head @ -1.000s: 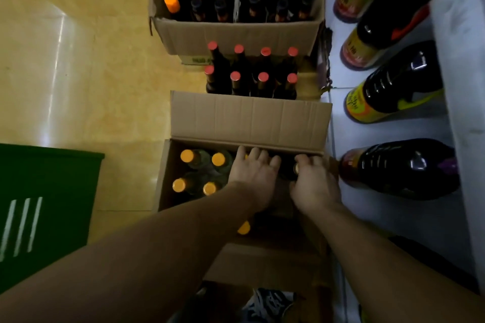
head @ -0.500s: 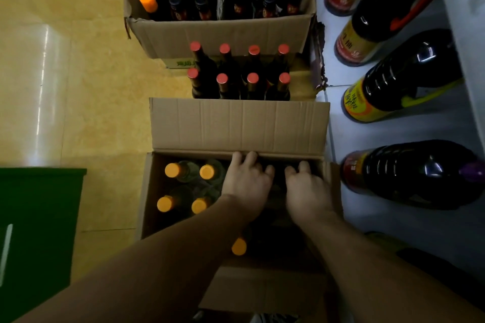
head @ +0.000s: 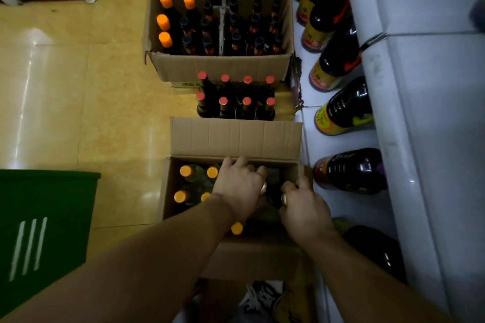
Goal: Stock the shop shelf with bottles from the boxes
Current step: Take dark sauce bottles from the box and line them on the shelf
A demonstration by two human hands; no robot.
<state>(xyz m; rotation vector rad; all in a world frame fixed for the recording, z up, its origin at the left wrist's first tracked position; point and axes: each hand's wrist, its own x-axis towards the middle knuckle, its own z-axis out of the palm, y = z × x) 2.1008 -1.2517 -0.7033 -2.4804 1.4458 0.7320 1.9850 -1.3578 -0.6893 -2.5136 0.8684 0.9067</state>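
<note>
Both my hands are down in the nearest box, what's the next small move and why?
Probably lift both straight up. The left hand and right hand each look curled round a gold-capped bottle in the near box, so the bottles should clear its walls before swinging right to the shelf.

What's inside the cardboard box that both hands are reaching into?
Five orange-capped bottles stand in the box, mostly at its left. The right hand grips a gold-capped bottle; another gold cap shows by the left hand. Hands and shadow hide the rest.
</note>
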